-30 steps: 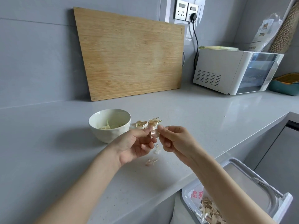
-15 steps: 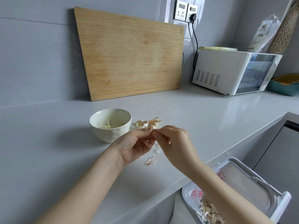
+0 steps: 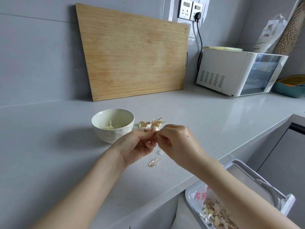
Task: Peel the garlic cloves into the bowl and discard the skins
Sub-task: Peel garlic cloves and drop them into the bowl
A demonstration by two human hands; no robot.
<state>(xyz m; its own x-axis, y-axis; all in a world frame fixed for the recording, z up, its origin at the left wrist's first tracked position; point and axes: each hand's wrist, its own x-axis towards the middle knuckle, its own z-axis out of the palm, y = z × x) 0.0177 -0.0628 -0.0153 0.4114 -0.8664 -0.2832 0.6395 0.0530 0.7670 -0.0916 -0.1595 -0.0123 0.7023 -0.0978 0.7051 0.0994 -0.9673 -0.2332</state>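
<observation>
The left hand (image 3: 138,146) and right hand (image 3: 178,142) meet above the pale grey stone counter (image 3: 206,116), just right of the small cream ceramic bowl (image 3: 112,135). The left's curled fingers hold a papery-skinned garlic clove (image 3: 156,129), and the right's fingertips pinch its skin. Loose skin scraps (image 3: 154,161) lie on the counter below them.

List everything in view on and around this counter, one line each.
cutting board: one, light wood, leaning on the wall
bowl: one, white, on the counter, left of the hands
peeled cloves: several, pale, inside the bowl
garlic pieces: about two, tan, right of the bowl
skin scraps: few, pale, counter below the hands
bin: one, white, below the counter edge, skins inside
small oven: one, white, far right
wall sockets: two, white, above the board
garlic clove: one, pale, between both hands
left hand: grips the clove
right hand: pinches the clove
</observation>
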